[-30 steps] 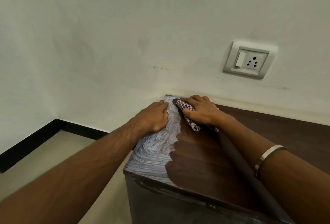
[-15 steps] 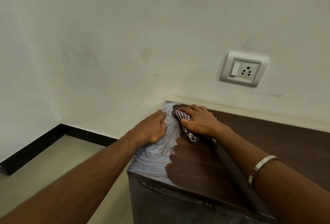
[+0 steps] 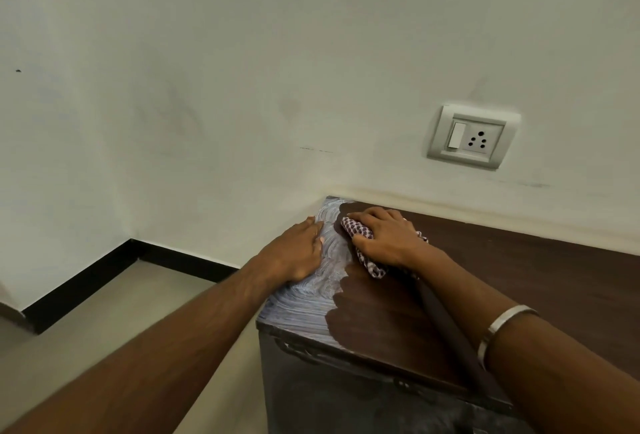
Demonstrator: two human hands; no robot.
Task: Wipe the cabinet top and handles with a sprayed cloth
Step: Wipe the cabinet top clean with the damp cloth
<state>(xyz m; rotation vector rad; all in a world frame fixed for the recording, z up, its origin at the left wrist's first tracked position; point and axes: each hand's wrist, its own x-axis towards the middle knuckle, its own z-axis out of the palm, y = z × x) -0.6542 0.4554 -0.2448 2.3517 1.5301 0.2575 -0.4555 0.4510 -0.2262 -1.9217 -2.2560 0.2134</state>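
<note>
Against a pale wall, your right hand [image 3: 388,239] presses a checked cloth [image 3: 363,243] onto the dark wooden cabinet top [image 3: 398,316], near its far left corner. Your fingers [image 3: 372,217] curl over the cloth and your thumb pins its lower fold, so the hand grips it rather than lying flat; a loose corner of the fabric shows beyond the wrist, on the side away from the other hand.

Your left hand [image 3: 298,253] lies palm down just beside it, at the left edge of the cabinet top. Its fingers are straight and close together, holding nothing, with the tips pointing toward the wall.

Between and below the two hands, a pale grey film [image 3: 304,298] streaked in curved swirls covers the left strip of the surface, from the back corner to the front edge. To its right the wood is dark and bare.

At the cabinet's front edge, a dark metal handle [image 3: 301,350] sits just under the top, beneath the streaked patch. Your right forearm wears a silver bangle [image 3: 502,329].

On the wall above the cabinet, well apart from the hands, a white socket plate [image 3: 472,137] carries one switch and a round-pin outlet. A black skirting board [image 3: 104,278] runs along the beige floor [image 3: 145,323] at the left.
</note>
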